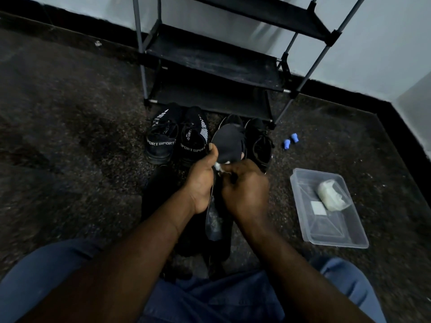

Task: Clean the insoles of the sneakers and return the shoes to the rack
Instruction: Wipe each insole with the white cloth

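Observation:
A dark insole (229, 145) stands nearly upright in front of me, its lower end (213, 226) down between my wrists. My left hand (201, 180) grips its left edge, thumb up along the side. My right hand (245, 187) pinches a small white wipe (218, 166) and presses it on the insole's middle. Behind stand a pair of black sneakers (177, 138) marked SPORT and another black sneaker (262, 145) at the right. The black shoe rack (210, 57) rises behind them with bare shelves.
A clear plastic tub (349, 231) lies on the dark carpet at the right, holding a white wad (331, 194) and a small white square (318, 207). Two small blue pieces (290, 139) lie near the rack's right foot. More dark footwear (161, 190) sits under my arms.

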A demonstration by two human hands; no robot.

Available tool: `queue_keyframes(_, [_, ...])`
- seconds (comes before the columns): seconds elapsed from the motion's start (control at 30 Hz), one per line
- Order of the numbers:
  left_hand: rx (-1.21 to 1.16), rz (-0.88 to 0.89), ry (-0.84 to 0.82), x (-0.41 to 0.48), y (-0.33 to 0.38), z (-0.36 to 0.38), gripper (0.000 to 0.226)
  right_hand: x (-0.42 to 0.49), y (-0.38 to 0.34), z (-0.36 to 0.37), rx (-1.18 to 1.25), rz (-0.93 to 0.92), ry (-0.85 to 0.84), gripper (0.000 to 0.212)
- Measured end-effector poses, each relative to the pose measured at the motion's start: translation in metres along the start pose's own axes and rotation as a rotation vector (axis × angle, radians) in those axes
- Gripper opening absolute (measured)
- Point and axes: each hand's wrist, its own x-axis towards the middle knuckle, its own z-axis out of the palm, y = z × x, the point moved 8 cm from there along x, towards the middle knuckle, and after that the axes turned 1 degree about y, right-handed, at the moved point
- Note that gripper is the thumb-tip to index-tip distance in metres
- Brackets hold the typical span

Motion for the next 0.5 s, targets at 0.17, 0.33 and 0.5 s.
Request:
queue_keyframes(0.17, [-0.025,-0.015,0.024,0.001,-0.004,-0.004,0.073,0.021,0.018,-0.008,0.012,0.064,0.061,0.016])
queue_keyframes(0.33, [-0.067,-0.015,-0.038,-0.006,-0.002,0.01,0.062,0.045,0.044,-0.024,0.192,0.318,0.076,0.01])
queue_keyframes(0.5, [-0.056,0.037,-0.036,-0.009,0.011,0.01,0.065,0.038,0.061,-0.016,0.843,0.617,0.077,0.007])
